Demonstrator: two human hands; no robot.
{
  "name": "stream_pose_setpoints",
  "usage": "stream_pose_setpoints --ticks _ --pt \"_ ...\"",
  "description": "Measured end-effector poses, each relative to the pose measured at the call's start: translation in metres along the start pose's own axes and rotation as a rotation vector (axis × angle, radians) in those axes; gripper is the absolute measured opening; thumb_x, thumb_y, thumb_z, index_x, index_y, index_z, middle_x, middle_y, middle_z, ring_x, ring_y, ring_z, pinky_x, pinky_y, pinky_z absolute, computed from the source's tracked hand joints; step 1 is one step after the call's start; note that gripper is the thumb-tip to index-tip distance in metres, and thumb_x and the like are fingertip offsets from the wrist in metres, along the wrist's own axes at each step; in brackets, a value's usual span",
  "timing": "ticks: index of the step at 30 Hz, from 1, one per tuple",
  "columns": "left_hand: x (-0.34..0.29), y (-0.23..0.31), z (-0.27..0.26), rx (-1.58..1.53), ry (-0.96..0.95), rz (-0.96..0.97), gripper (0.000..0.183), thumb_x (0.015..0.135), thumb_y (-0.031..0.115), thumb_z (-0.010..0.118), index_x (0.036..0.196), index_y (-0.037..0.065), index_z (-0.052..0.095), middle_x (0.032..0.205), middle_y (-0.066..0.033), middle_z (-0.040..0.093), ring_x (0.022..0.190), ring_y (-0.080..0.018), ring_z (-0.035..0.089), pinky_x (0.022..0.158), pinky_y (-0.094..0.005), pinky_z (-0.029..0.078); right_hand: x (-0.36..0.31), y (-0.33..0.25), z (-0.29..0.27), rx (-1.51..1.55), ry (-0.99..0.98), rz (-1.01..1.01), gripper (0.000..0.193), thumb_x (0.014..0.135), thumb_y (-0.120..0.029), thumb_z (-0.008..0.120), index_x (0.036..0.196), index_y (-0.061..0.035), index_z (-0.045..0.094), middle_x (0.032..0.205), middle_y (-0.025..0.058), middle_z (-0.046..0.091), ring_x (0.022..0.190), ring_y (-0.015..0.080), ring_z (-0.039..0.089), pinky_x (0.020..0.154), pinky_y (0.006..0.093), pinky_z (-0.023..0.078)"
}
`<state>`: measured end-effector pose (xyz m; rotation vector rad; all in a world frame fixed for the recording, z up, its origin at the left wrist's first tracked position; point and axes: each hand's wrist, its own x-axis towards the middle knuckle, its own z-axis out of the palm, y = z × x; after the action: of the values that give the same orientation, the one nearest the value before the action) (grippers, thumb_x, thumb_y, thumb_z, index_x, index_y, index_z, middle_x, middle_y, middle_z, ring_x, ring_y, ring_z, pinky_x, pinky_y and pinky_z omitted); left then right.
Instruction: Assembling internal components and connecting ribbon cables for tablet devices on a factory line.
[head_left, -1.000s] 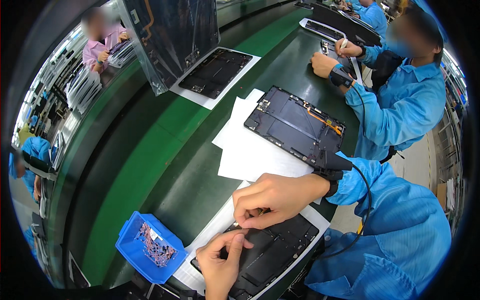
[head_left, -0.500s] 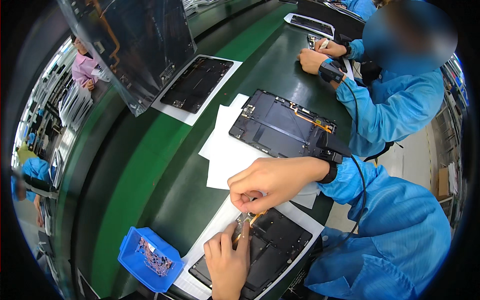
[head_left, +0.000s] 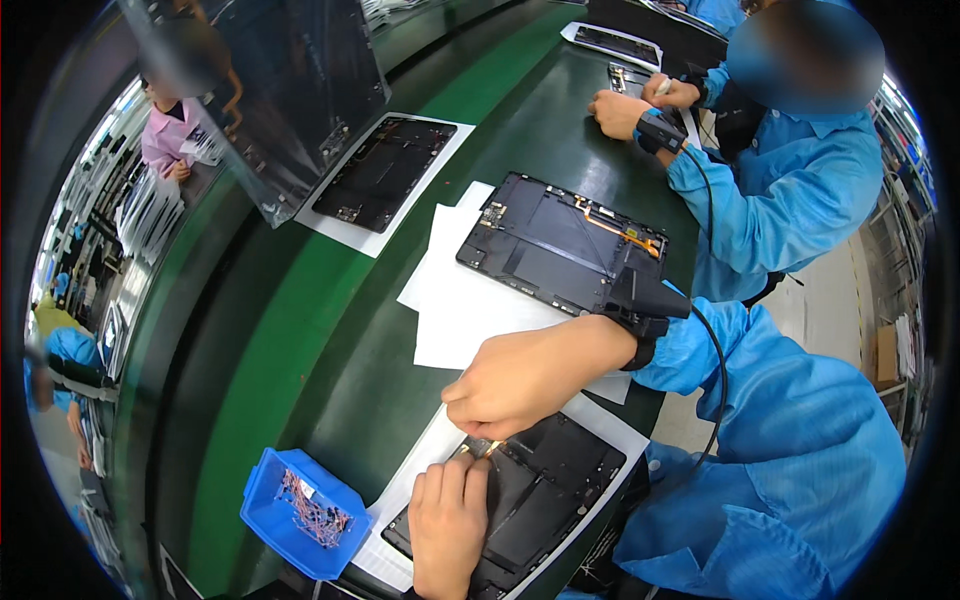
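Observation:
A black tablet back shell (head_left: 555,470) lies on a white sheet in front of me, its inner side up. My left hand (head_left: 449,515) rests on its left part, the fingers side by side and lying on the shell; the thumb is hidden. Just above the far-left edge is my right hand (head_left: 535,380), its fingers closed in a pinch and turned down. What they hold is hidden behind the hand. A short gold-orange flex cable (head_left: 492,449) shows between the two hands. My right wrist carries a black band with a small device (head_left: 640,310).
A blue bin (head_left: 305,515) with thin pinkish wires stands left. Another open tablet shell (head_left: 560,245) lies beyond my right hand on white paper (head_left: 440,325). A clear-bagged panel (head_left: 270,90) and a third shell (head_left: 385,175) are farther off. A co-worker (head_left: 780,180) works at far right.
My right hand has turned over more, hiding its fingertips, and shifted slightly left. The left index finger has drawn back from the flex cable to beside the other fingers.

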<state>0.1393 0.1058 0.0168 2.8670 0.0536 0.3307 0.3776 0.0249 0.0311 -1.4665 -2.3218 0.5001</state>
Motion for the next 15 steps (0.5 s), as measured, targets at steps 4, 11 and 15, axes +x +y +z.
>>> stream_pose_setpoints --ticks 4,11,15 --pt "-0.002 0.006 0.0 -0.014 0.101 -0.062 0.034 0.085 0.006 0.069 0.119 0.003 0.069 0.102 -0.0049 0.061 0.085 -0.0213 0.058 0.074 -0.0347 0.049 0.0 -0.002 -0.002 -0.012 0.005 -0.014 0.018 0.096 -0.021 0.062 0.091 -0.0032 0.061 0.086 0.0106 0.057 0.076 0.0304 0.065 0.064 0.042 0.052" --pt "-0.009 0.007 -0.007 -0.048 0.081 -0.044 0.032 0.088 0.01 0.072 0.119 0.003 0.069 0.103 -0.0134 0.06 0.096 -0.0319 0.059 0.08 -0.0419 0.051 0.001 -0.004 0.007 -0.026 0.119 -0.078 0.018 0.093 -0.018 0.063 0.087 -0.0015 0.06 0.084 0.0104 0.057 0.072 0.0312 0.065 0.062 0.0401 0.053" --pt "-0.007 0.003 0.002 -0.09 0.142 -0.078 0.013 0.081 0.008 0.08 0.088 0.002 0.071 0.093 -0.0074 0.062 0.081 -0.0258 0.059 0.068 -0.0356 0.05 -0.001 -0.01 0.007 -0.159 0.124 -0.104 0.024 0.089 -0.022 0.068 0.085 -0.0021 0.056 0.085 0.0088 0.055 0.076 0.0268 0.065 0.066 0.0375 0.054"
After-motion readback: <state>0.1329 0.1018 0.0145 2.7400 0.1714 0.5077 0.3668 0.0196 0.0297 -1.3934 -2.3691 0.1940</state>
